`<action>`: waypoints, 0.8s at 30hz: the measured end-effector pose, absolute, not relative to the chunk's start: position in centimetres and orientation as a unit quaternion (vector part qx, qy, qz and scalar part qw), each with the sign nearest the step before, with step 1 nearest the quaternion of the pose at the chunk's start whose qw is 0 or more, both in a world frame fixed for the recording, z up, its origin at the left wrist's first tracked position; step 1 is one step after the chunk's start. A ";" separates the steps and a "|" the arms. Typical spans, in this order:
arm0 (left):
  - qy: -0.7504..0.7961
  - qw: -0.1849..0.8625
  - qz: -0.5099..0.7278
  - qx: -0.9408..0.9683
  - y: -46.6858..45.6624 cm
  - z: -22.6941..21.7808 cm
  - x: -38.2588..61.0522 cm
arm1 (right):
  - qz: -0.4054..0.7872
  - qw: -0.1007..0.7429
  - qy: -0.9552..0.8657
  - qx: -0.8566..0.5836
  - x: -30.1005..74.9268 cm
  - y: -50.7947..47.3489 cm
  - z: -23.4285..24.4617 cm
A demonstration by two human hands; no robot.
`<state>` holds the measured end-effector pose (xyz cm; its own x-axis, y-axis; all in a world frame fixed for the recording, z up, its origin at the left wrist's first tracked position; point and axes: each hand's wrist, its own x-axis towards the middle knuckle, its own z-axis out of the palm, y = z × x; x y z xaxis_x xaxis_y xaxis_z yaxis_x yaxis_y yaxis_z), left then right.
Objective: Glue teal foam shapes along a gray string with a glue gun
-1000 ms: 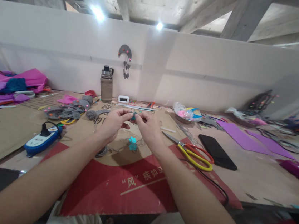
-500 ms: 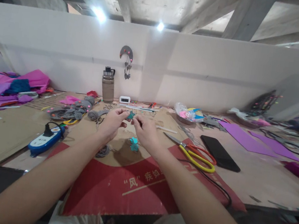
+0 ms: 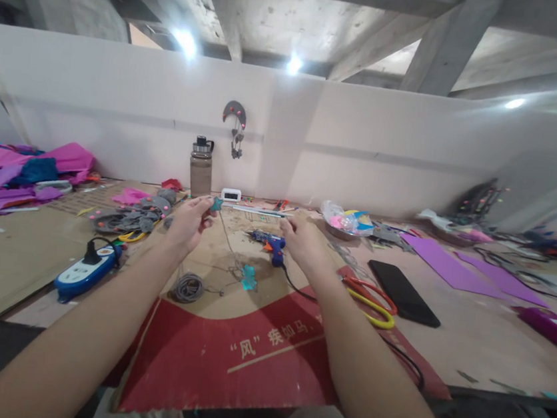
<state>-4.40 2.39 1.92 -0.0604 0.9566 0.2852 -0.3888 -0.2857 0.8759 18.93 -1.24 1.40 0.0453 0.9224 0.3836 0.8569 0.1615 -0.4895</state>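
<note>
Switching to one-hand hold: small teal star-shaped piece (image 3: 217, 204).
It is now pinched by the left hand (image 3: 188, 222) above brown cardboard (image 3: 214, 250); the right hand (image 3: 305, 237) is withdrawn, its fingers curled, contents indeterminable, near the blue-and-orange glue gun (image 3: 274, 245).

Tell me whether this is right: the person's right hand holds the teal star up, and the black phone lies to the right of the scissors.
Not quite: the head view shows the left hand holding up the teal star. The black phone does lie to the right of the scissors.
</note>
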 end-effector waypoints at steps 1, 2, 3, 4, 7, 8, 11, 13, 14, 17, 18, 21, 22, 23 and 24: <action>0.311 0.510 0.656 0.461 2.4 1.9 -4.4 | 0.055 0.278 -0.672 -0.684 19.3 -0.9 1.0; 0.312 0.509 0.653 0.466 2.3 1.9 -4.3 | 0.067 0.254 -0.670 -0.694 19.4 -0.6 0.5; 0.314 0.507 0.650 0.472 2.3 1.8 -4.2 | 0.075 0.243 -0.671 -0.696 19.3 -0.3 -0.3; 0.317 0.503 0.646 0.479 2.2 1.7 -4.1 | 0.085 0.227 -0.675 -0.697 19.1 0.0 -1.1; 0.327 0.490 0.632 0.504 1.9 1.5 -3.7 | 0.099 0.237 -0.667 -0.699 18.2 0.8 -3.4; 0.330 0.484 0.627 0.514 1.8 1.5 -3.6 | 0.107 0.240 -0.663 -0.701 18.0 1.1 -3.8; 0.341 0.471 0.612 0.536 1.5 1.4 -3.3 | 0.137 0.264 -0.644 -0.705 18.1 1.9 -4.3; 0.355 0.468 0.610 0.533 1.4 1.4 -3.2 | 0.159 0.289 -0.628 -0.705 18.5 2.4 -4.2; 0.361 0.468 0.610 0.528 1.4 1.4 -3.2 | 0.169 0.303 -0.621 -0.703 18.6 2.7 -4.1; 0.370 0.470 0.608 0.522 1.6 1.1 -3.2 | 0.194 0.349 -0.602 -0.692 19.0 3.1 -3.6; 0.371 0.472 0.606 0.522 1.6 1.0 -3.2 | 0.196 0.363 -0.595 -0.690 19.0 3.1 -3.4; 0.383 0.475 0.602 0.515 1.8 0.6 -3.2 | 0.208 0.431 -0.569 -0.669 19.0 2.5 -2.5; 0.389 0.475 0.601 0.511 1.9 0.4 -3.2 | 0.234 0.481 -0.558 -0.635 18.9 2.2 -2.2; 0.396 0.474 0.601 0.506 2.0 0.3 -3.3 | 0.269 0.522 -0.550 -0.594 18.7 1.8 -1.8; 0.404 0.473 0.603 0.500 2.1 0.2 -3.3 | 0.306 0.549 -0.546 -0.554 18.5 1.4 -1.5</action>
<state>-3.29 2.09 0.17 -0.0521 0.9739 0.2209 -0.1665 -0.2266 0.9597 18.47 1.43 -1.48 0.2172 0.9409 0.2598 0.2689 0.1982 -0.9426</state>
